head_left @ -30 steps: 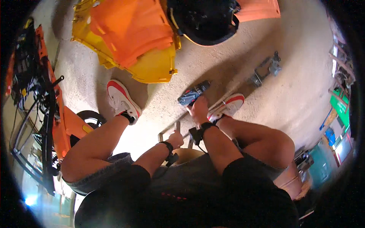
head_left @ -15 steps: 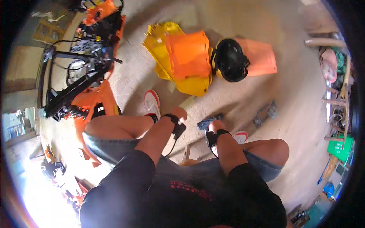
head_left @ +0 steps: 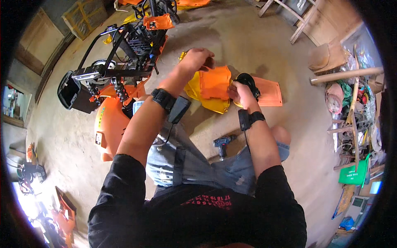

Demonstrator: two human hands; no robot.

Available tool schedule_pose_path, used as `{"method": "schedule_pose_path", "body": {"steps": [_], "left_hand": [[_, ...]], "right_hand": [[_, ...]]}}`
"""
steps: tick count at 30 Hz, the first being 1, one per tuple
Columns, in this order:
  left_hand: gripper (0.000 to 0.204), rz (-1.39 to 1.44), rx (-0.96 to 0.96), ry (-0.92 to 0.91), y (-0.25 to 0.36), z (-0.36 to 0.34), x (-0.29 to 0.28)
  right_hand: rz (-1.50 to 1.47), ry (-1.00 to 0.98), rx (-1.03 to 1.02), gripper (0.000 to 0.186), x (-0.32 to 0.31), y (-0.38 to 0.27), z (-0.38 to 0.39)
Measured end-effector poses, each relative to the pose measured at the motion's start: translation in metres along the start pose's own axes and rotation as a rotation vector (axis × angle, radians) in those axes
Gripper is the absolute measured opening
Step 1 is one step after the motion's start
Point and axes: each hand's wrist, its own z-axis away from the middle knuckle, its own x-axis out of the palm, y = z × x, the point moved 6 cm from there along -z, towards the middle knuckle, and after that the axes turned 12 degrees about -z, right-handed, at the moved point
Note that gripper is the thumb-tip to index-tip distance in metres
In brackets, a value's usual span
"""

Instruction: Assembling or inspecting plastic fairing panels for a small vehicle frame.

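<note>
My left hand (head_left: 199, 60) reaches out over the far side of a yellow plastic panel (head_left: 216, 106), fingers loosely bent and nothing seen in them. An orange plastic panel (head_left: 215, 82) lies on top of the yellow one. My right hand (head_left: 240, 92) is at the orange panel's right edge, beside a rounded black housing (head_left: 248, 80), which it partly covers. Its fingers look loosely apart; whether they touch either part is unclear. Another orange panel (head_left: 269, 91) extends right from under the housing. A cordless drill (head_left: 223, 144) lies on the floor near my knees.
At left stands a partly stripped motorbike with a black frame (head_left: 107, 74) and an orange fender (head_left: 109, 124). Along the right wall are a wooden pole (head_left: 347, 75), a green container (head_left: 355, 171) and assorted clutter. A wooden ladder (head_left: 304, 20) leans at the far right.
Both hands have moved forward, away from my body, toward the panels. The drill that was at my right hand now lies on the floor. My head view has shifted.
</note>
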Motion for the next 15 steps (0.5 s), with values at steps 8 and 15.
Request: {"method": "schedule_pose_path", "body": {"steps": [8, 15], "left_hand": [[0.017, 0.469, -0.264, 0.153, -0.062, -0.004, -0.038], [0.019, 0.295, -0.022, 0.305, -0.026, 0.005, -0.068]], "right_hand": [[-0.238, -0.043, 0.127, 0.015, 0.008, 0.049, -0.051], [0.338, 0.265, 0.269, 0.042, -0.085, 0.104, -0.134]]}}
